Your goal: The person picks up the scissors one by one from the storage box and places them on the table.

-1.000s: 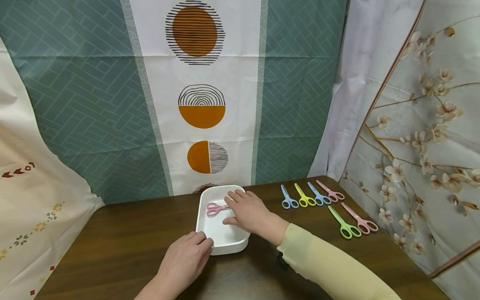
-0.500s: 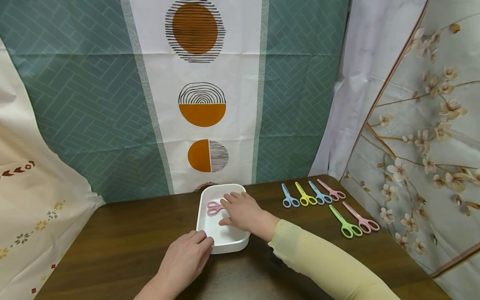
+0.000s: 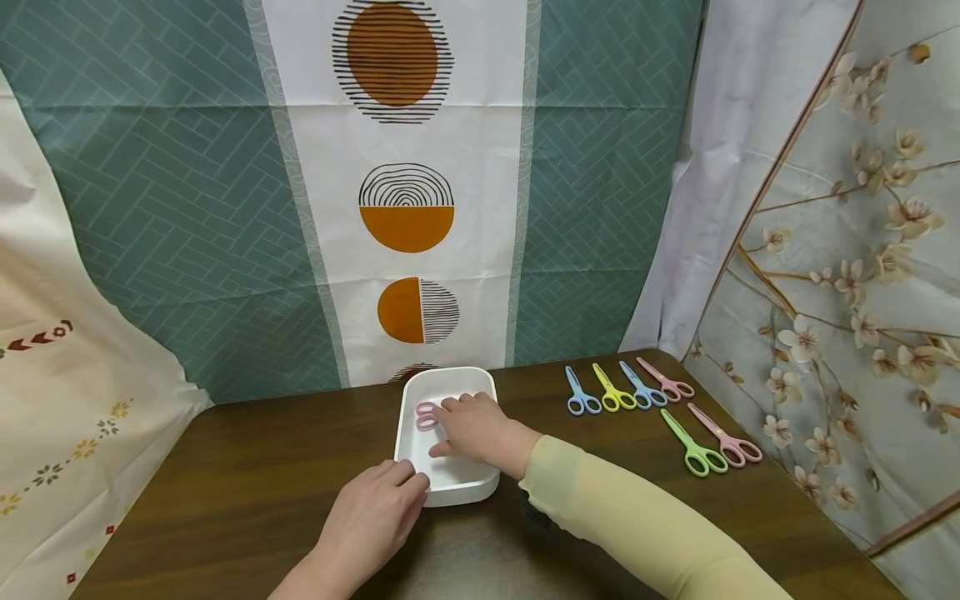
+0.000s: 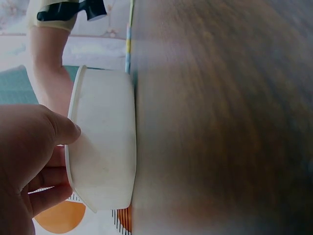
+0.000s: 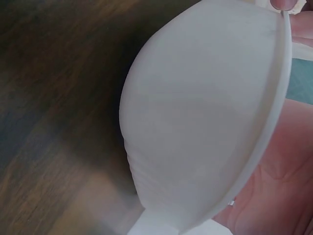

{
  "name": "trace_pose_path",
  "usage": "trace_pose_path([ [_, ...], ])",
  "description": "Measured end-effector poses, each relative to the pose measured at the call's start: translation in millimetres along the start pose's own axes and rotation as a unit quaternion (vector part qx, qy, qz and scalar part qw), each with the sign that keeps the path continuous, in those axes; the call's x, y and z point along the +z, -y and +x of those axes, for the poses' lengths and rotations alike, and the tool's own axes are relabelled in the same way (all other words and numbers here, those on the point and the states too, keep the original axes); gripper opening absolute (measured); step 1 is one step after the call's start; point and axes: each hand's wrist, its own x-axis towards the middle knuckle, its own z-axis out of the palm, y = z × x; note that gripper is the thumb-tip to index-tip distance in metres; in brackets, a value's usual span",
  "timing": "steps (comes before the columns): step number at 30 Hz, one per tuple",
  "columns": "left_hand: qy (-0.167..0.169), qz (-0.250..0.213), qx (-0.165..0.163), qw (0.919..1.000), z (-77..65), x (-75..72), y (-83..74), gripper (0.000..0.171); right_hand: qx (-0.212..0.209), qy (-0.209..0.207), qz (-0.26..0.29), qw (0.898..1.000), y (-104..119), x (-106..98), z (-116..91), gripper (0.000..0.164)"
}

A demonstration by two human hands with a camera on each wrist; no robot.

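Note:
A white plastic tray (image 3: 422, 454) with rounded corners stands on the dark wooden table. My left hand (image 3: 372, 517) grips its near left corner; in the left wrist view, the thumb presses the outer wall of the tray (image 4: 105, 137) and the fingers reach over the rim. Inside the tray lies a pair of pink scissors (image 3: 427, 414), whose handle loops point left. Over its blades is my right hand (image 3: 478, 429), fingers reaching down and thumb held apart. The right wrist view has the tray's wall (image 5: 195, 112) in front of the palm, which hides the fingertips.
Several scissors lie at the table's right: blue scissors (image 3: 581, 400), yellow scissors (image 3: 615, 398) and pink scissors (image 3: 663, 383) near the back, green scissors (image 3: 697, 454) and more pink scissors (image 3: 731, 446) nearer. A patterned curtain (image 3: 408, 208) hangs right behind the tray.
My right hand has moved left and lower within the tray, covering more of the pink scissors. My left hand has stayed at the tray's corner.

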Motion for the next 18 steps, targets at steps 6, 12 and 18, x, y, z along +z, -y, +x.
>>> trace_pose_path([
  [6, -0.006, -0.002, 0.002, 1.0, 0.3, 0.6, 0.3, 0.03, -0.001, 0.004, -0.011, 1.0, 3.3, 5.5, 4.9, 0.067],
  [12, -0.016, -0.001, 0.007, 0.9999, 1.1, 0.7, 0.7, 0.032, 0.0, 0.008, -0.017, 1.0, 4.6, 7.9, 7.5, 0.069],
  [18, -0.028, -0.003, 0.011, 0.9995, 1.0, 0.4, 0.8, 0.034, -0.004, 0.015, -0.016, 1.0, 6.9, 8.6, 8.8, 0.066],
])
